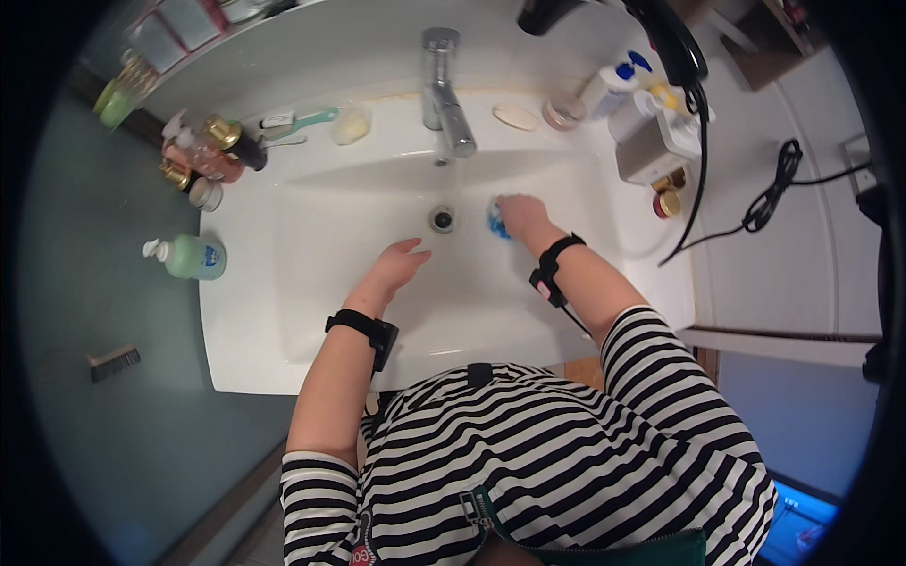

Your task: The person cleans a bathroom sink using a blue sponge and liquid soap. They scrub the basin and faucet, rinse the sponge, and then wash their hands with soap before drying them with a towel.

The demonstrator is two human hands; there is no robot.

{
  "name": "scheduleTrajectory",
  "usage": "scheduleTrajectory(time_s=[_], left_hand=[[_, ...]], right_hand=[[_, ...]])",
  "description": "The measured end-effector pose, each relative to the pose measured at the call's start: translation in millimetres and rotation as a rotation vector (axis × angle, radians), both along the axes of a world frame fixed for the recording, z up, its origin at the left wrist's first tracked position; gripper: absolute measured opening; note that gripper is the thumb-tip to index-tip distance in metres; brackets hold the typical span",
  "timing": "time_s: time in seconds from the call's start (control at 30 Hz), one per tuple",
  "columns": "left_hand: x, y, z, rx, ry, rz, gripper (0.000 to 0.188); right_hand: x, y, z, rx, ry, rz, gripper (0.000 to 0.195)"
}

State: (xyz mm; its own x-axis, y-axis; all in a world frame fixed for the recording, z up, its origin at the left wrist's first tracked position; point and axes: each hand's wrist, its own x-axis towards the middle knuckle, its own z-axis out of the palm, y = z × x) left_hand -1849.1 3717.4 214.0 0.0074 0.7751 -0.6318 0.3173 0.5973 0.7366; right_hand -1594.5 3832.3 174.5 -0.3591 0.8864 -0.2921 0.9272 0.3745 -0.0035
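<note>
My right hand (527,216) is closed around a blue and white cleaning ball or scrubber (498,219), low in the white washbasin (318,212), to the right of the drain (442,219). Most of the blue thing is hidden by my fingers, so its exact kind is unclear. My left hand (400,265) hovers over the basin, left of the drain and just in front of it, fingers apart and holding nothing. The chrome faucet (447,106) stands at the back rim, its spout pointing toward the bowl. Both wrists wear black straps with small devices.
Pump bottles (205,152) and jars crowd the left rim, with a green soap bottle (195,257) at the edge. A toothbrush (311,122) and a soap bar (515,117) lie at the back. More bottles (658,145) stand right, under a hanging hair dryer (669,42) and its cord.
</note>
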Motion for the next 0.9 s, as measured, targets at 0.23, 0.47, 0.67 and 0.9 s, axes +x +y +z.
scheduleTrajectory(time_s=[0.23, 0.47, 0.67, 0.9], left_hand=[[52, 91, 12, 0.189, -0.609, 0.402, 0.029], [125, 126, 37, 0.146, -0.557, 0.514, 0.015], [95, 110, -27, 0.397, -0.079, 0.393, 0.032], [60, 37, 2, 0.551, 0.428, -0.317, 0.091]], right_hand=[[-29, -25, 10, -0.224, -0.034, 0.252, 0.038], [10, -34, 45, -0.296, -0.055, 0.012, 0.049], [14, -26, 43, -0.409, 0.453, -0.210, 0.047], [-39, -18, 68, -0.450, 0.639, -0.224, 0.046]])
